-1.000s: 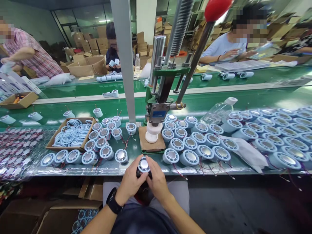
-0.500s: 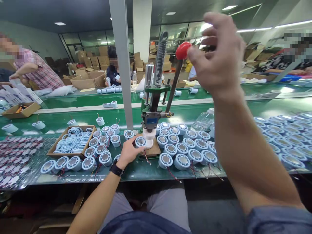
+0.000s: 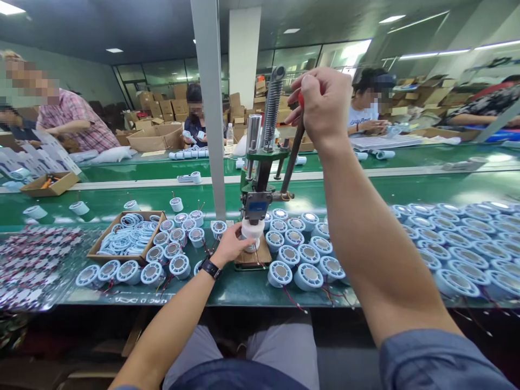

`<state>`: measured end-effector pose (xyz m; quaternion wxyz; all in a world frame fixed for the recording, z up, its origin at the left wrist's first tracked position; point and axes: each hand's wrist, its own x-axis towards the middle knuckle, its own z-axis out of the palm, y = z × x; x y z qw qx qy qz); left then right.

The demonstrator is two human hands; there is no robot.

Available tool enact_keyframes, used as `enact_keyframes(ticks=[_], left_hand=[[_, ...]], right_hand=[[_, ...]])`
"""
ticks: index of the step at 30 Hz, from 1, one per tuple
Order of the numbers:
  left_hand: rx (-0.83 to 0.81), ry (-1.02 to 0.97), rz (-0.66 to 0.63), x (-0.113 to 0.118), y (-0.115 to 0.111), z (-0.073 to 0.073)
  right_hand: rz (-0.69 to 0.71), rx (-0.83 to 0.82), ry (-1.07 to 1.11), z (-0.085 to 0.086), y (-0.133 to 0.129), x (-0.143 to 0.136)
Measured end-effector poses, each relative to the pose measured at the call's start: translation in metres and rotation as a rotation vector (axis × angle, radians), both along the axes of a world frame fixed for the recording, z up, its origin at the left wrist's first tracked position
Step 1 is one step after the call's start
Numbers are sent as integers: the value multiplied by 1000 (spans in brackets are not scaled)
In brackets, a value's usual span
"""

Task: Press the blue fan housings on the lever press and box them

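A hand press (image 3: 257,205) stands at the middle of the bench, its white pressing head (image 3: 252,228) low over a brown base plate (image 3: 264,257). My left hand (image 3: 232,245), with a black watch at the wrist, grips a light blue round part (image 3: 251,246) under that head; fingers and head hide much of the part. Up at the right, my right hand (image 3: 325,103) is wrapped round the red knob (image 3: 301,99) of the press lever (image 3: 293,154). Light blue round parts with red wires (image 3: 309,275) stand on both sides of the press.
A cardboard box of light blue rings (image 3: 132,235) lies left of the press. Small wired boards (image 3: 36,260) cover the far left. A grey post (image 3: 209,108) rises behind the bench. Several people sit or stand across the green conveyor (image 3: 182,190).
My left hand has brought the round part under the white head. My right hand has moved left and closed on the red knob. The camera view has shifted slightly.
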<state>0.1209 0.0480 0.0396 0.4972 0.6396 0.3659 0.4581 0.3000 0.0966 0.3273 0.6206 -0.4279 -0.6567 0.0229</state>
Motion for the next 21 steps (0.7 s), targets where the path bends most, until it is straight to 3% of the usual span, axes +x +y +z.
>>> enact_keyframes(ticks=[6, 8, 10, 12, 13, 15, 16, 18, 19, 20, 21], left_hand=[[-15, 56, -122, -3, 11, 2], [-16, 83, -152, -7, 10, 5], [-20, 101, -173, -9, 7, 8], [-18, 113, -172, -9, 4, 10], [-13, 119, -159, -8, 3, 11], [4, 138, -118, -5, 1, 11], [16, 148, -92, -3, 0, 10], [45, 168, -27, 2, -1, 8], [58, 176, 7, 4, -2, 6], [69, 182, 41, 6, -3, 5], [75, 184, 71, 8, -4, 3]], right_hand=[[-3, -53, -3, 6, 8, -3], [1, -47, 25, 9, -4, -2], [49, 50, 29, 0, -36, 0], [88, 230, 3, -33, -85, 2], [69, 312, -18, -61, -114, 2], [-73, 416, 48, -133, -166, 1], [-43, 444, -24, -172, -186, 0], [-117, 359, -106, -236, -213, 1], [-130, 306, -154, -255, -219, 2], [-139, 268, -168, -263, -222, 5], [-130, 260, -167, -259, -220, 9]])
